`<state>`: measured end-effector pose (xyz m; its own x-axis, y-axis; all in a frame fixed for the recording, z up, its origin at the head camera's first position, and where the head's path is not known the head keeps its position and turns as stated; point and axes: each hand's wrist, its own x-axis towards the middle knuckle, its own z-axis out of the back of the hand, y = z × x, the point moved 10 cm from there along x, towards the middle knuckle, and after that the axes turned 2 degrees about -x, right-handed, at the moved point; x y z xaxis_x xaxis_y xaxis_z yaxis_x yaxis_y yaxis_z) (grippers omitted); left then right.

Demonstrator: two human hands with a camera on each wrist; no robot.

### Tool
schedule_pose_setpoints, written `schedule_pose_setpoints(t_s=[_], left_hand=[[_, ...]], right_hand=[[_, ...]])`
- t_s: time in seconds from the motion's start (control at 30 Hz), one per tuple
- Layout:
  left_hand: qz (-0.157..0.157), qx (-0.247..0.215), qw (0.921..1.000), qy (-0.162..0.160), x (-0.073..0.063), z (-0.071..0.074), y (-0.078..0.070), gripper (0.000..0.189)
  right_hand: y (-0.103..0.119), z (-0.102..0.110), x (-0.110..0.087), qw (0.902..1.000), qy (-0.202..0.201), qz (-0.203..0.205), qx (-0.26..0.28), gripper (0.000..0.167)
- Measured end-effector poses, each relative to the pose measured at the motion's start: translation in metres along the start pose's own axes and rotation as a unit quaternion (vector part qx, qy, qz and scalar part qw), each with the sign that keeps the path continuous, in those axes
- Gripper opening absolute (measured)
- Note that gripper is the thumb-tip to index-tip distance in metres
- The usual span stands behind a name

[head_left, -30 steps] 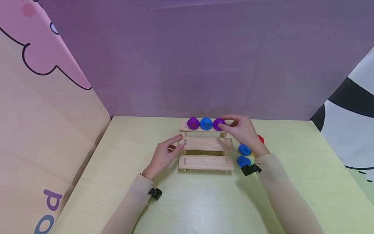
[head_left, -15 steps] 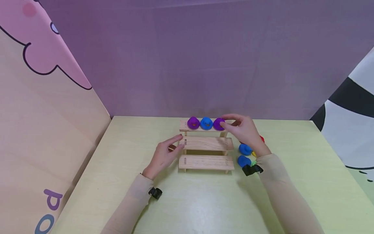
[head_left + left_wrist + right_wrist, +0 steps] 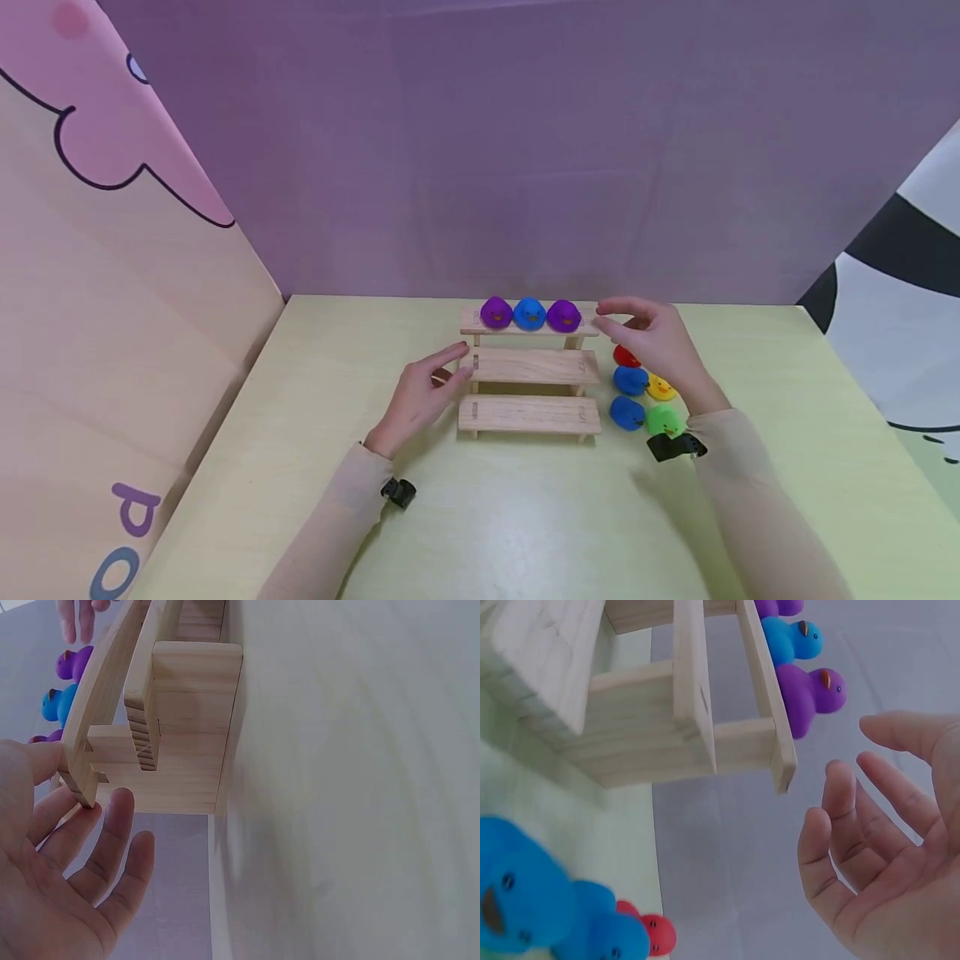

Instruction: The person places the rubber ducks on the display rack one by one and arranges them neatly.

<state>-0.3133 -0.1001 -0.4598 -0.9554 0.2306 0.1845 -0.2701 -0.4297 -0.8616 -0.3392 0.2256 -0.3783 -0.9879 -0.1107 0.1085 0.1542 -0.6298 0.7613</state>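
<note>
A three-tier wooden step shelf [image 3: 536, 367] stands mid-table. On its top tier sit a purple rubber duck [image 3: 496, 314], a blue duck [image 3: 529, 315] and another purple duck [image 3: 564, 317], side by side. My left hand [image 3: 420, 400] pinches the left end of the middle tier; in the left wrist view the thumb lies over the plank [image 3: 79, 769] and fingers reach under it. Just off the top tier's right end, my right hand [image 3: 656, 342] holds nothing, its fingers loosely bent. The right wrist view shows it apart from the nearest purple duck [image 3: 806, 701].
Right of the shelf lie more ducks: a red one [image 3: 626, 356], a blue one [image 3: 631, 381], a yellow one [image 3: 662, 387], a second blue one [image 3: 627, 413] and a green one [image 3: 664, 420]. A purple backdrop [image 3: 480, 167] rises behind the table [image 3: 480, 517].
My right hand has let go of the right purple duck and moved right, away from it. That duck stays on the top tier. My left hand has not moved.
</note>
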Motion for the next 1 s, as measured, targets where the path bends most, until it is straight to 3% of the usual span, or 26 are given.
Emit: schedule_pose_setpoints(t_s=[0.27,0.77,1.0], left_hand=[[0.001,-0.003,1.0000,-0.004,0.001,0.001,-0.001,0.045],[-0.010,-0.008,0.9998,0.012,0.003,-0.011,-0.002,0.047],[-0.003,-0.001,1.0000,0.000,0.001,-0.006,0.000,0.045]], right_hand=[[-0.021,0.008,-0.018,0.9996,0.017,-0.008,-0.020,0.045],[-0.087,0.022,-0.069,0.9992,0.008,-0.037,-0.015,0.044],[-0.110,0.023,-0.082,0.9972,0.019,-0.060,-0.041,0.046]])
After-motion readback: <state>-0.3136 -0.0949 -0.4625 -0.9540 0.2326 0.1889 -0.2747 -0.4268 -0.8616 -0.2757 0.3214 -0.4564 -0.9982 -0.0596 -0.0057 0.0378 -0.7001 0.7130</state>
